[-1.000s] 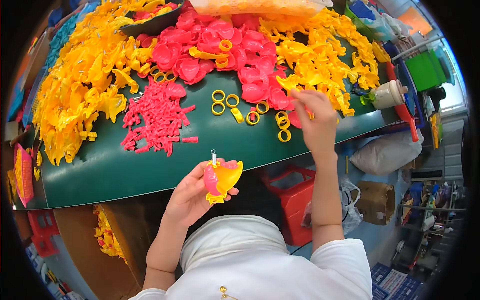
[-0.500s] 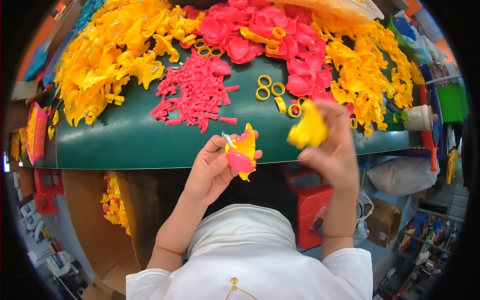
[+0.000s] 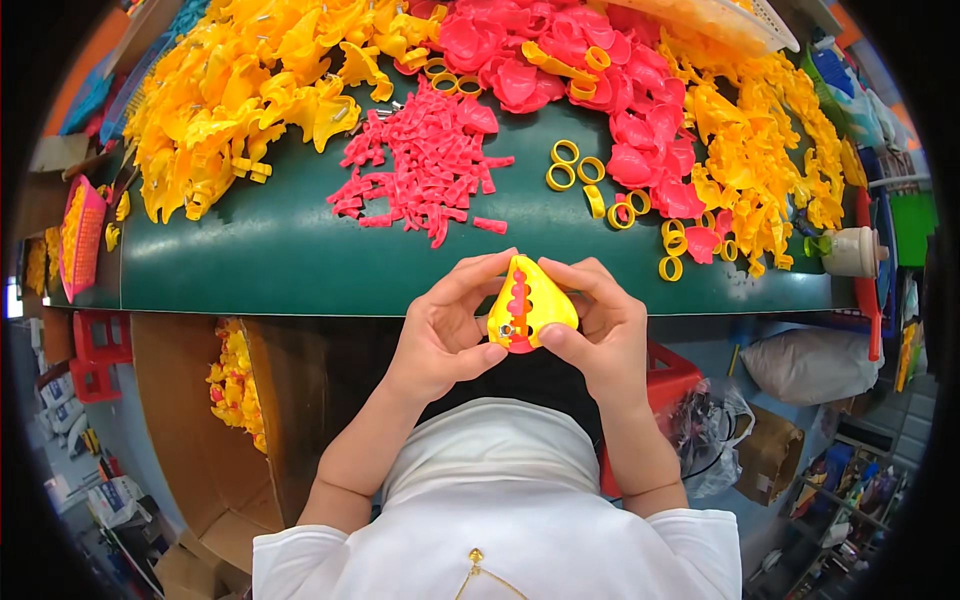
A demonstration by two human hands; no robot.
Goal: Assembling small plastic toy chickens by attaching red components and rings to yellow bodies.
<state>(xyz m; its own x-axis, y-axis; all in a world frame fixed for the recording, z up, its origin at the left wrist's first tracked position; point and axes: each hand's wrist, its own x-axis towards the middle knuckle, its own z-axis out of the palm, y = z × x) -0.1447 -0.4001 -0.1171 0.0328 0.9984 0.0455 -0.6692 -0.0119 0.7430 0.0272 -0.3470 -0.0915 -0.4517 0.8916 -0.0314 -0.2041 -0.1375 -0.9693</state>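
Between my two hands, just in front of the table edge, is a teardrop-shaped yellow plastic toy shell. A row of pink rounded pieces shows along its slit, and pink shows at its lower end. A small metal spot sits near its lower left. My left hand pinches the left side with fingers and thumb. My right hand presses the right side, its thumb on the yellow face. Beyond them lie a pile of small pink plastic pieces and several yellow rings.
On the green table, a heap of yellow shells lies left, pink cups at the back middle, and yellow parts right. A cardboard box with yellow pieces stands below left. A red stool is below right.
My right hand has brought a yellow piece leftward to the yellow-and-pink piece in my left hand. Both hands now hold them together. More yellow rings show at the right, and the view has shifted slightly.
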